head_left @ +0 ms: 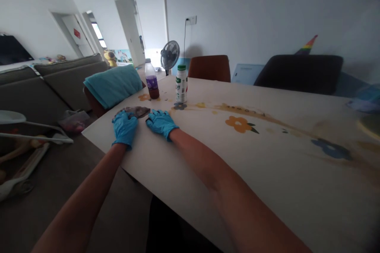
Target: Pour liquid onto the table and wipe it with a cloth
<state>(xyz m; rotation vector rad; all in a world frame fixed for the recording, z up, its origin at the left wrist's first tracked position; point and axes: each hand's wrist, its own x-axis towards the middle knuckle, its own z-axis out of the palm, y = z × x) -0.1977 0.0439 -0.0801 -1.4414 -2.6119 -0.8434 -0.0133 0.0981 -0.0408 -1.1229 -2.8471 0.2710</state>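
Both my hands wear blue gloves and rest near the left corner of a cream table (pixel 225 154) printed with flowers. My left hand (pixel 124 127) lies over the near end of a dark crumpled cloth (pixel 137 111), its fingers curled onto it. My right hand (pixel 160 123) lies flat on the table just right of the cloth, fingers spread and touching its edge. Behind the cloth stand a purple-labelled bottle (pixel 152 79) and a white bottle with a green cap (pixel 181 84).
A chair draped with a teal towel (pixel 113 84) stands at the table's left end. A red-brown chair (pixel 210 68) and a dark chair (pixel 298 74) line the far side. A small fan (pixel 170 55) stands behind. A grey sofa (pixel 44 87) fills the left.
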